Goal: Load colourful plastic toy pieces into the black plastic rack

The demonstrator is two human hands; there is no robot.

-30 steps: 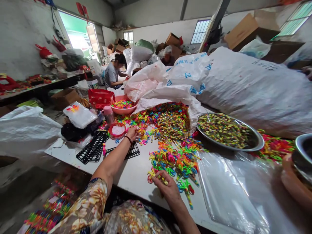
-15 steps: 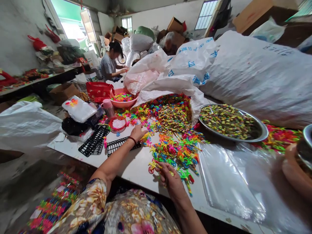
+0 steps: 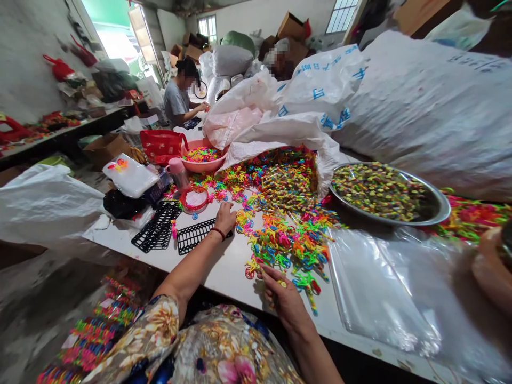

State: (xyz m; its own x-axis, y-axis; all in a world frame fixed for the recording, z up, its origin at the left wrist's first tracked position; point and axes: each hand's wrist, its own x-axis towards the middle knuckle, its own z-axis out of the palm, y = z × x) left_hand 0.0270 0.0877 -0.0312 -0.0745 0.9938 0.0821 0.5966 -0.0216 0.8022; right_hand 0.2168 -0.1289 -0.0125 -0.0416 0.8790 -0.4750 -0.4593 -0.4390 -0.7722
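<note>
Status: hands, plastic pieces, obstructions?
Right hand gripping small plastic pieces. Left hand beside loose pile. Black grid partly beneath left wrist.

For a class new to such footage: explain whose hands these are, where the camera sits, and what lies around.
No machine here: these are a person's two bare hands, seen from a camera worn on the head. On the white table lie heaps of small colourful plastic pieces, black plastic grids and clear plastic bags; behind the bags stands a full silver metal basin. The right hand pinches small yellow and red plastic pieces. The left hand is beside the heaps; whether it holds anything is unclear.
</note>
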